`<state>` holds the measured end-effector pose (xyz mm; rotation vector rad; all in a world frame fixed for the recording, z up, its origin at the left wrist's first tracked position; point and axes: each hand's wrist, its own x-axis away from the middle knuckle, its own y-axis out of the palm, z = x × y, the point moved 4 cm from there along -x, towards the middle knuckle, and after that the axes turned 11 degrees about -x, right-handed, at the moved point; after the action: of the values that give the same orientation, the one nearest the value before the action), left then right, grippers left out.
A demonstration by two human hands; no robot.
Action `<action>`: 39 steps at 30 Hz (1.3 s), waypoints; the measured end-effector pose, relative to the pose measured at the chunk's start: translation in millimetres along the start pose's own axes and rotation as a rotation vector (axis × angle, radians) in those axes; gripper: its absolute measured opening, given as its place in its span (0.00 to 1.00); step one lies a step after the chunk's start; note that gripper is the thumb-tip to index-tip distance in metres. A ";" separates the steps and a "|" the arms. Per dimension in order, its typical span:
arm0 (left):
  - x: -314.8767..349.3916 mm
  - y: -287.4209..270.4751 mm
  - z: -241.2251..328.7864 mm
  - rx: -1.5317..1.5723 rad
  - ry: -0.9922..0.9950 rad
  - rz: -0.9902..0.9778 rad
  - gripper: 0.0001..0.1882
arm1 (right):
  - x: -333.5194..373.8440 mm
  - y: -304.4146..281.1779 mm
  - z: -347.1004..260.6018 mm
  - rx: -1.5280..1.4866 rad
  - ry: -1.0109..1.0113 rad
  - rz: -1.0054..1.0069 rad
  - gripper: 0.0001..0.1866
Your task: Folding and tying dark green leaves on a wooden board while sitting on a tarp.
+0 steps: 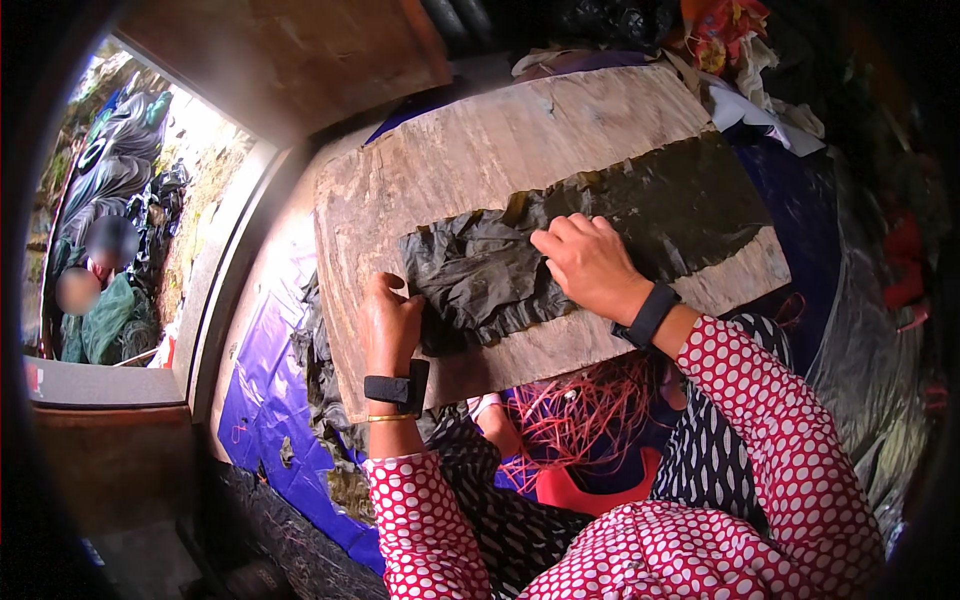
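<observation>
A long, dark greenish-brown wrinkled sheet [480, 275], thin and uneven along its edges, lies across a plywood board [440, 165] over my lap. Its left part is crumpled, while the right part lies flatter. At the sheet's left edge, my left hand [388, 325] has its fingers curled and the thumb against the edge. My right hand [593, 258] rests near the sheet's middle, fingers bent and drawn together on its surface. What lies under those fingertips is hidden. Both wrists wear black bands.
Below the board lies a tangle of pinkish-red strips [580, 415]. Blue plastic sheeting [265, 410] spreads around the board. An open doorway [225, 260] at left shows a person outside beside netting and dark plastic. Crumpled bags [725, 35] sit at the far right.
</observation>
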<state>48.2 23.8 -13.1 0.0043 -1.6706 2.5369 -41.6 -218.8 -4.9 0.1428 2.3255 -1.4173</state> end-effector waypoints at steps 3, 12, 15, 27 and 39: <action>-1.7 1.1 -1.8 -0.024 -0.016 -0.023 0.15 | -5.6 4.0 0.4 0.052 -0.001 -0.030 0.06; -1.4 0.2 -4.8 -0.026 0.048 0.008 0.15 | -18.7 -14.0 -15.5 -0.047 -0.033 0.120 0.03; -2.3 -0.4 -6.1 -0.029 0.056 0.011 0.15 | -23.4 -20.6 -23.9 -0.362 0.015 0.256 0.05; 0.6 -1.8 -1.6 0.015 0.084 -0.007 0.16 | -3.4 31.6 22.0 -1.292 0.668 0.037 0.06; 2.6 -4.1 4.8 -0.079 0.056 0.010 0.15 | -4.0 -26.3 -3.0 -0.238 0.103 -0.041 0.10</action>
<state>45.7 21.2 -7.3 -0.0805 -1.7525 2.4524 -46.6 -228.2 19.6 0.1010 2.5736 -1.1637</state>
